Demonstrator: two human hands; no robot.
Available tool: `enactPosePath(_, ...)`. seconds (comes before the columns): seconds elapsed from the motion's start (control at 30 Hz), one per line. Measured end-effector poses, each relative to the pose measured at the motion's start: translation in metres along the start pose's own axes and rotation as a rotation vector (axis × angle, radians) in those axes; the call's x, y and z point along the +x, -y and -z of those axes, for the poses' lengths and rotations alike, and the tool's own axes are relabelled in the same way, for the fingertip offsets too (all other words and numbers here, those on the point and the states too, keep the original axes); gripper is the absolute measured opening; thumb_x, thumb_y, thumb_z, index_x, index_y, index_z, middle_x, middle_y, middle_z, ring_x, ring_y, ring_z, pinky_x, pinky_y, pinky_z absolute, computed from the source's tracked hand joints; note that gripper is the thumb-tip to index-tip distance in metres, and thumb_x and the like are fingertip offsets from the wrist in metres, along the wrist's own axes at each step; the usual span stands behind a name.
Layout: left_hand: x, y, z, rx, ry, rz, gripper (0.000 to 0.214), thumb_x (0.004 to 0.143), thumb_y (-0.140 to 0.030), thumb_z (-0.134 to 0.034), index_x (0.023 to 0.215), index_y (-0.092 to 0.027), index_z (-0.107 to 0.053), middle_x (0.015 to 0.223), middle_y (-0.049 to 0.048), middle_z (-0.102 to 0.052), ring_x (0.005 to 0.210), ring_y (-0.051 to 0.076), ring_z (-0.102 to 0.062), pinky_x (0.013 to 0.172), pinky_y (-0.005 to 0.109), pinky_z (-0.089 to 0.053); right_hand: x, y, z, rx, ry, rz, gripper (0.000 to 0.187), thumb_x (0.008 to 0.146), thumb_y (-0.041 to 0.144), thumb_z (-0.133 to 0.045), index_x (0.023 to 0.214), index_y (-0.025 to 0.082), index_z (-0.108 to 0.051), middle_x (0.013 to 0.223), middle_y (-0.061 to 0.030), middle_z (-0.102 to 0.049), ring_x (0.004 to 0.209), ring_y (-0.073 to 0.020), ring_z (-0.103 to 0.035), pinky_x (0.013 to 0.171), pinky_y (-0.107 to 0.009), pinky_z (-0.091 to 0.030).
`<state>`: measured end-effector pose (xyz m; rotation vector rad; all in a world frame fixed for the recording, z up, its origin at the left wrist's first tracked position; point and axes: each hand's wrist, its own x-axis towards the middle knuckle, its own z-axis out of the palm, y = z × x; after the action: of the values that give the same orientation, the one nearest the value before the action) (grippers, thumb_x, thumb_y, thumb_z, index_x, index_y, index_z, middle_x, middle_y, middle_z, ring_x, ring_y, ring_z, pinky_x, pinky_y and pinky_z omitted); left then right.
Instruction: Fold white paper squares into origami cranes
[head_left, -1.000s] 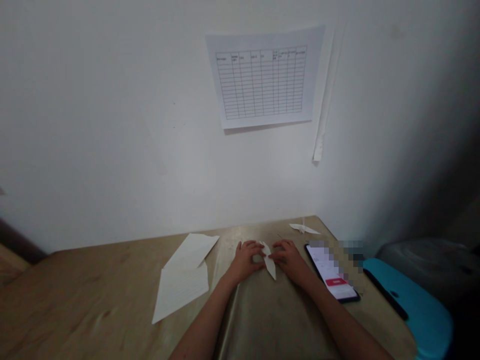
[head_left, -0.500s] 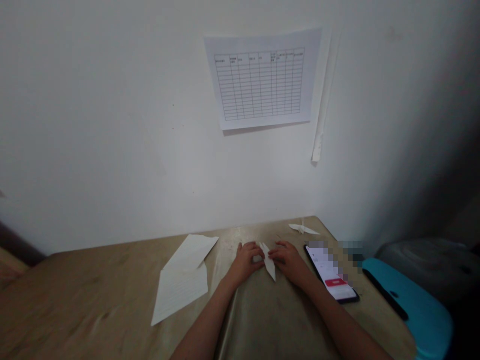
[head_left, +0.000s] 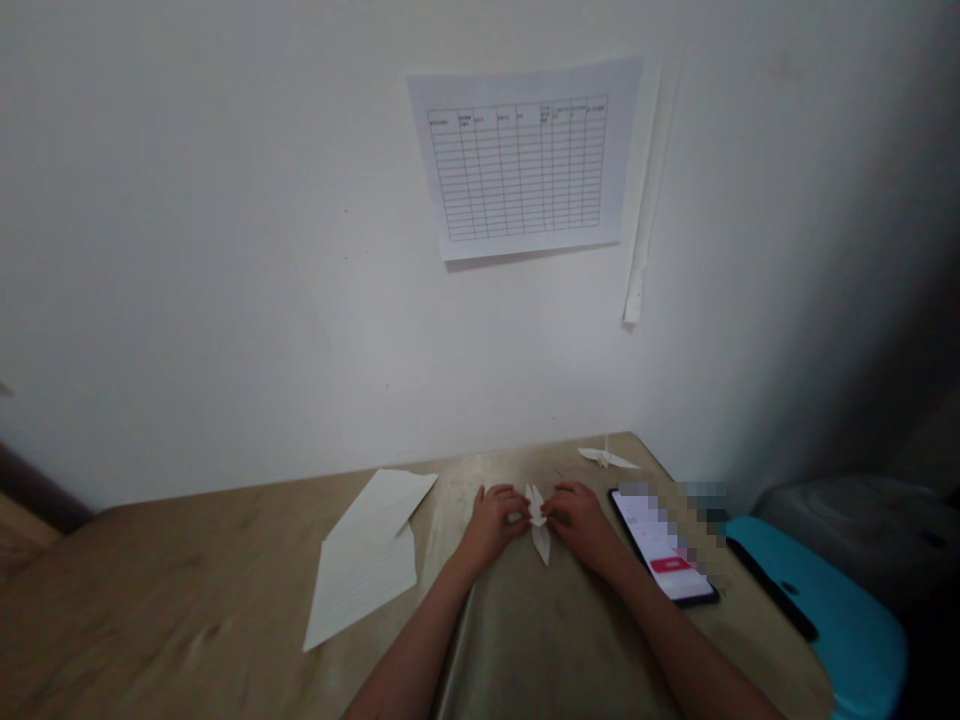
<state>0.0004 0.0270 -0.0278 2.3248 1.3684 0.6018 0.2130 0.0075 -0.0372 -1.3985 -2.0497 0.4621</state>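
Note:
Between my two hands is a small piece of folded white paper (head_left: 541, 541), narrow and pointed, with two thin tips at its far end and one wider point toward me. My left hand (head_left: 495, 518) pinches its left edge between thumb and fingers. From the other side my right hand (head_left: 579, 516) pinches the right edge. The paper is at the tabletop or just above it; I cannot tell which. A finished-looking folded paper crane (head_left: 606, 459) with spread wings lies near the table's far right corner.
Lined white paper sheets (head_left: 364, 565) lie left of my hands on the brown-covered table (head_left: 225, 590). A lit phone (head_left: 667, 555) is right of my right hand. Beyond the right edge stands a turquoise object (head_left: 840, 620). A printed table sheet (head_left: 525, 165) hangs on the wall.
The folded paper has turned slightly and its upper layers have spread, so two separate tips now show. My right hand's fingers have shifted a little along its edge.

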Motion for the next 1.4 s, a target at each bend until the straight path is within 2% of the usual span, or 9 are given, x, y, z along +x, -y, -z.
enactPosePath(0.17,0.000,-0.005,-0.002,0.016,-0.038,0.027,0.013,0.086,-0.029,-0.068,0.097,-0.031,-0.075,0.115,0.0017,-0.075,0.128,0.027,-0.054,0.118,0.063,-0.016,0.000,0.001,-0.001,-0.018,-0.011,-0.016,0.021,0.084,0.018,-0.062,0.098,0.024,-0.076,0.108,-0.0051,-0.075,0.126,-0.0258,-0.052,0.113,-0.045,-0.028)
enactPosePath(0.33,-0.002,-0.012,-0.001,0.048,-0.020,0.039,0.016,0.086,-0.031,-0.068,0.100,-0.031,-0.074,0.120,0.0020,-0.072,0.128,0.026,-0.053,0.119,0.062,-0.011,0.002,-0.002,-0.004,-0.031,0.002,-0.019,0.019,0.085,0.021,-0.062,0.096,0.025,-0.077,0.106,-0.0051,-0.075,0.125,-0.0264,-0.053,0.113,-0.046,-0.027)
enactPosePath(0.47,-0.002,-0.012,-0.001,0.039,-0.020,0.052,0.016,0.087,-0.035,-0.067,0.102,-0.032,-0.074,0.122,0.0011,-0.072,0.129,0.026,-0.051,0.118,0.063,-0.010,0.003,-0.001,-0.004,-0.056,-0.001,-0.046,0.018,0.086,0.021,-0.061,0.094,0.026,-0.076,0.107,-0.0055,-0.075,0.126,-0.0269,-0.052,0.116,-0.050,-0.021)
enactPosePath(0.73,0.002,-0.012,-0.006,-0.004,-0.044,0.111,0.011,0.087,-0.034,-0.067,0.092,-0.030,-0.077,0.119,0.0015,-0.073,0.127,0.025,-0.053,0.118,0.063,-0.010,0.000,0.005,-0.002,-0.076,-0.029,-0.061,0.012,0.087,0.024,-0.062,0.090,0.025,-0.074,0.107,-0.0060,-0.074,0.127,-0.0279,-0.052,0.118,-0.058,-0.009)
enactPosePath(1.0,0.004,-0.020,-0.008,-0.008,-0.081,0.171,0.008,0.084,-0.031,-0.068,0.084,-0.029,-0.076,0.122,0.0012,-0.071,0.126,0.027,-0.054,0.118,0.064,-0.011,0.003,0.008,-0.005,-0.047,-0.069,-0.119,0.011,0.087,0.025,-0.062,0.085,0.024,-0.073,0.103,-0.0068,-0.075,0.124,-0.0295,-0.054,0.117,-0.060,-0.011)
enactPosePath(1.13,0.005,-0.022,-0.008,-0.003,-0.114,0.177,0.004,0.081,-0.029,-0.073,0.079,-0.027,-0.076,0.128,0.0019,-0.067,0.127,0.028,-0.052,0.119,0.061,-0.015,0.003,0.008,-0.005,-0.055,-0.070,-0.146,0.011,0.086,0.026,-0.064,0.082,0.025,-0.074,0.102,-0.0063,-0.074,0.124,-0.0299,-0.053,0.116,-0.061,-0.011)
enactPosePath(1.27,0.006,-0.024,-0.009,0.012,-0.126,0.213,0.004,0.078,-0.030,-0.076,0.078,-0.027,-0.078,0.135,0.0027,-0.062,0.131,0.030,-0.048,0.119,0.059,-0.018,0.003,0.009,-0.006,-0.131,-0.077,-0.118,0.012,0.088,0.029,-0.065,0.083,0.024,-0.074,0.103,-0.0066,-0.073,0.127,-0.0320,-0.048,0.115,-0.064,-0.009)
enactPosePath(1.4,0.007,-0.025,-0.010,0.021,-0.138,0.261,0.004,0.076,-0.030,-0.078,0.076,-0.027,-0.079,0.141,0.0030,-0.057,0.134,0.033,-0.044,0.119,0.059,-0.018,0.004,0.011,-0.008,-0.254,-0.095,-0.126,0.011,0.088,0.028,-0.065,0.088,0.022,-0.074,0.113,-0.0098,-0.068,0.131,-0.0347,-0.042,0.114,-0.068,-0.008)
